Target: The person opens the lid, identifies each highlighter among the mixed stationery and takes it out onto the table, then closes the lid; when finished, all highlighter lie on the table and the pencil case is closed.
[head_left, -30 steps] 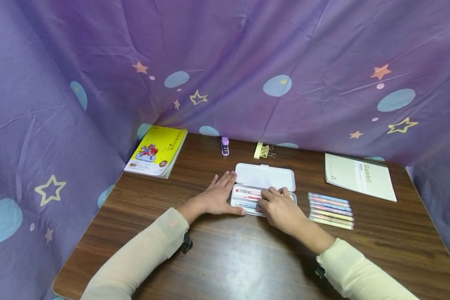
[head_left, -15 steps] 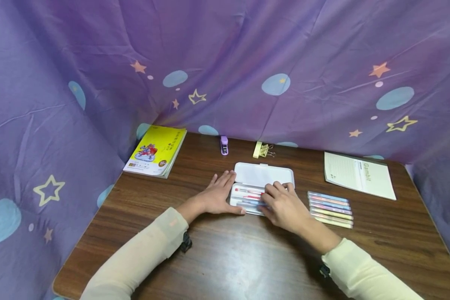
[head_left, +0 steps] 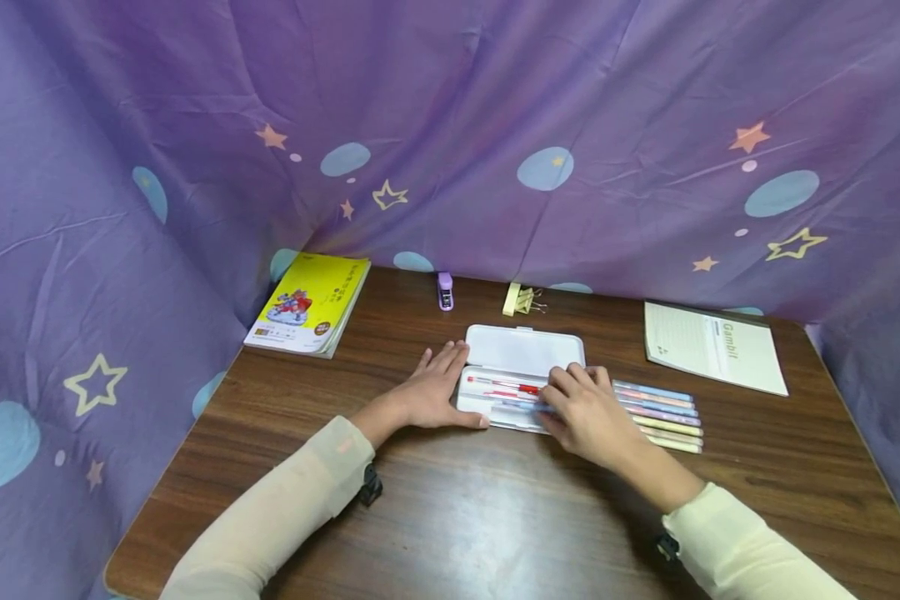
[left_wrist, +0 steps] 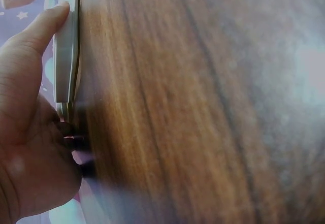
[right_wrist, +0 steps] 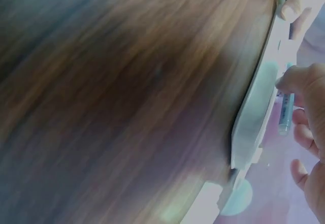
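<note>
A white pencil case (head_left: 474, 407) lies on the table with its lid (head_left: 525, 346) folded back. Inside it are a red-capped pen (head_left: 527, 388) and other slim red and blue pens. My left hand (head_left: 432, 393) rests at the case's left end, fingers stretched out and thumb (left_wrist: 48, 26) against the front wall. Over the right half of the case, my right hand (head_left: 588, 414) pinches a pen with a clear, bluish barrel (right_wrist: 286, 115) between thumb and fingers. The hand hides part of that pen and the case's right end in the head view.
Several pastel pens (head_left: 667, 420) lie in a row right of the case. Behind stand a purple stapler (head_left: 445, 292) and a yellow binder clip (head_left: 525, 300). A yellow book (head_left: 311, 304) lies at back left, a Gambit notebook (head_left: 712, 346) at back right. Purple cloth (head_left: 450, 125) hangs behind.
My right hand has shifted to the right along the case, uncovering more of the red-capped pen. The left hand stays at the case's left end.
</note>
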`<state>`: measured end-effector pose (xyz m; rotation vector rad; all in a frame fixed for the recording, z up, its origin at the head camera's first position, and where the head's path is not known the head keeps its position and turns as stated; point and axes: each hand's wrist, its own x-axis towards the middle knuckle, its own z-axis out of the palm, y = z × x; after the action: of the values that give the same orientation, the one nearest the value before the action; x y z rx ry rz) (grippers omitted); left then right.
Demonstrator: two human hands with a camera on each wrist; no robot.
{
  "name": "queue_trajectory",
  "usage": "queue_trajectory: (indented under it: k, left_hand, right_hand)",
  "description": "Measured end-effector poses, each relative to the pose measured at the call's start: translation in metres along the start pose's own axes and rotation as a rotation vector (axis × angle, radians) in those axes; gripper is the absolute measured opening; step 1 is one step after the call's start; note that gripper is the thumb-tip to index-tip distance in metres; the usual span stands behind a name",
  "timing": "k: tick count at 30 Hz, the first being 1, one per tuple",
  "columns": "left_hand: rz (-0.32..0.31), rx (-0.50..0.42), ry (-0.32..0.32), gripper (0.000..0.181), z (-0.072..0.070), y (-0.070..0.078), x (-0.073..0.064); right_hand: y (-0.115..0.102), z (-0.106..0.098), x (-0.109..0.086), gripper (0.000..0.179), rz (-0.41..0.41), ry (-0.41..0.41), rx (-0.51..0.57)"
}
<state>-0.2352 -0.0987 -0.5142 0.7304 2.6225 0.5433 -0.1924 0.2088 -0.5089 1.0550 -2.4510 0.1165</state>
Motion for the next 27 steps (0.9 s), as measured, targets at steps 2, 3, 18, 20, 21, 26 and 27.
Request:
queue_trajectory:
  k: [2, 3, 18, 20, 21, 26, 27]
  left_hand:
    - [0.0, -0.004, 0.0, 0.136, 0.0, 0.0, 0.0]
    - [0.001, -0.006, 0.0, 0.136, 0.0, 0.001, 0.0]
    - [0.0, -0.01, -0.004, 0.136, -0.001, 0.0, 0.001]
    - [0.0, -0.007, -0.004, 0.136, -0.001, 0.0, 0.001]
    - [-0.001, -0.006, -0.005, 0.137, -0.001, 0.0, 0.001]
    - [0.001, -0.003, -0.002, 0.137, 0.0, -0.001, 0.001]
    - [0.002, -0.004, -0.001, 0.137, 0.0, -0.002, 0.001]
  right_hand:
    - [0.003, -0.002, -0.003, 0.029, 0.005, 0.005, 0.005]
    - [0.005, -0.002, -0.005, 0.029, 0.007, 0.008, 0.006]
    - [0.023, -0.016, -0.035, 0.029, 0.041, 0.014, 0.034]
    - [0.025, -0.019, -0.039, 0.029, 0.048, 0.011, 0.036]
    - [0.026, -0.019, -0.041, 0.029, 0.053, 0.009, 0.036]
    - [0.03, -0.023, -0.05, 0.029, 0.071, 0.001, 0.031]
    - [0.031, -0.024, -0.052, 0.029, 0.072, -0.002, 0.029]
